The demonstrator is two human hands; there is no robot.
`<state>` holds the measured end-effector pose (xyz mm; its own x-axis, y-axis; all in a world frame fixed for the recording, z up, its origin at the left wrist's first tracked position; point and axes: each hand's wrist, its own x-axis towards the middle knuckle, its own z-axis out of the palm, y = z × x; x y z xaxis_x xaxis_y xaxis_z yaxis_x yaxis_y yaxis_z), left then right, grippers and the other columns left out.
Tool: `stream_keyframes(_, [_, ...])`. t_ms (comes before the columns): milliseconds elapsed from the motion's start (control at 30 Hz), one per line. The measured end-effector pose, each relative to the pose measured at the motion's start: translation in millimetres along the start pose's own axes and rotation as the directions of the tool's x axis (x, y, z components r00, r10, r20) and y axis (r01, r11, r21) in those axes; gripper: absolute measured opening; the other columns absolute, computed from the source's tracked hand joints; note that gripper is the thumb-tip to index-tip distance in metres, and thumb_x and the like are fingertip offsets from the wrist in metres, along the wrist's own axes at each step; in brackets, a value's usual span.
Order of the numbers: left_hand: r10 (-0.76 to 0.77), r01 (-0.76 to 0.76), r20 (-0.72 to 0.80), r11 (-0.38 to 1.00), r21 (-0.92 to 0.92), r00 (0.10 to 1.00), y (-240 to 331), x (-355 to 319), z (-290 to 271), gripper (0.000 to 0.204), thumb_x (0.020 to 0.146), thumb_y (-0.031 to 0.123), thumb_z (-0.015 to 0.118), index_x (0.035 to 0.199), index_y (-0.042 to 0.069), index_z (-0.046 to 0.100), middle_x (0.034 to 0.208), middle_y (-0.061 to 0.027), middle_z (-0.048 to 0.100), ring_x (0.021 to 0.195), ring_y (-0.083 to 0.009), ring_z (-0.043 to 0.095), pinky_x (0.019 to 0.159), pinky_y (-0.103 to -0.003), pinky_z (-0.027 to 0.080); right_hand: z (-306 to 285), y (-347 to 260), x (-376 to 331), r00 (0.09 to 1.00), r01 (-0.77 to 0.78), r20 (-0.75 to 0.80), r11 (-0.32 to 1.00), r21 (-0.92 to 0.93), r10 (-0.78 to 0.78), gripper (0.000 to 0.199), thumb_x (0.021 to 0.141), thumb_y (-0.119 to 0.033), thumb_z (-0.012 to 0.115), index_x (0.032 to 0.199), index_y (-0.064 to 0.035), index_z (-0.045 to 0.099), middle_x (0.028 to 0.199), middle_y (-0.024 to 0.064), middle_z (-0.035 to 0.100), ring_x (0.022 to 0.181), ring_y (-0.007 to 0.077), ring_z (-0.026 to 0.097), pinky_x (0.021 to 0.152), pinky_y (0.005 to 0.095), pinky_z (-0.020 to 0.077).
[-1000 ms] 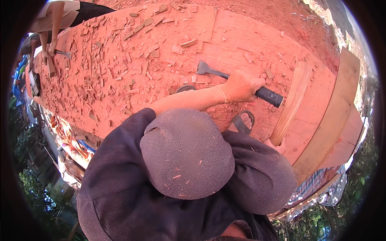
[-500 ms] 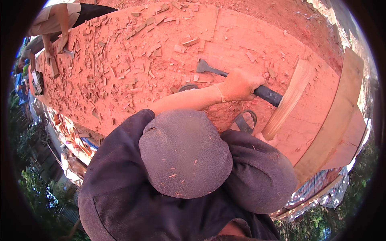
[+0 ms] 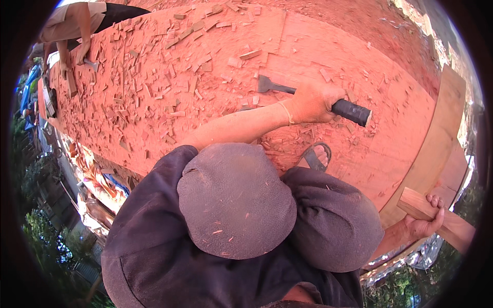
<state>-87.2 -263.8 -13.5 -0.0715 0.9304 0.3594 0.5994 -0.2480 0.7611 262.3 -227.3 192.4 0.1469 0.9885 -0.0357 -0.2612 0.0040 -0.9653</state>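
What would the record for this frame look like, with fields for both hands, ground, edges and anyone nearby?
Left hand: the left hand grips a flat-bladed tool, blade toward picture left, black handle end toward the right
Right hand: the right hand holds a wooden piece out at lower right
Surface: reddish ground, littered with wood chips, thickest at left
Right edge: a long plank, bent by the lens
Foot: one sandal plainly visible
Nearby: a co-worker at upper left, hands at a small wood block
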Motion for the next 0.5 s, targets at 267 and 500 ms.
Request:
stream_keyframes(267, [-0.058, 0.055, 0.049, 0.996, 0.074, 0.997, -4.4, 3.2, -0.3, 0.021, 0.071, 0.027, 0.081, 0.078, 0.017, 0.064, 0.064, -0.0085, 0.063, 0.063, -0.0327, 0.067, 0.054, -0.046, 0.049, 11.2, 103.0, -107.1, 0.869, -0.329, -0.070, 0.468, -0.820, 0.489, 0.017, 0.087, -0.005, 0.066, 0.102, -0.0016, 0.060, 0.080, 0.0093, 0.063, 0.078, 0.0193, 0.060, 0.078, 0.0345, 0.0509])
stream_keyframes(500, [-0.043, 0.041, 0.029, 0.997, 0.065, 0.999, -5.1, -1.6, 5.6, 0.022, 0.069, 0.026, 0.081, 0.077, 0.017, 0.063, 0.063, -0.0079, 0.061, 0.062, -0.0331, 0.066, 0.054, -0.046, 0.049, 54.4, 23.9, -27.5, 0.970, -0.212, -0.151, 0.969, -0.128, 0.192, 0.021, 0.087, -0.001, 0.064, 0.106, 0.0028, 0.057, 0.090, 0.0081, 0.060, 0.080, 0.0172, 0.058, 0.074, 0.0341, 0.0524])
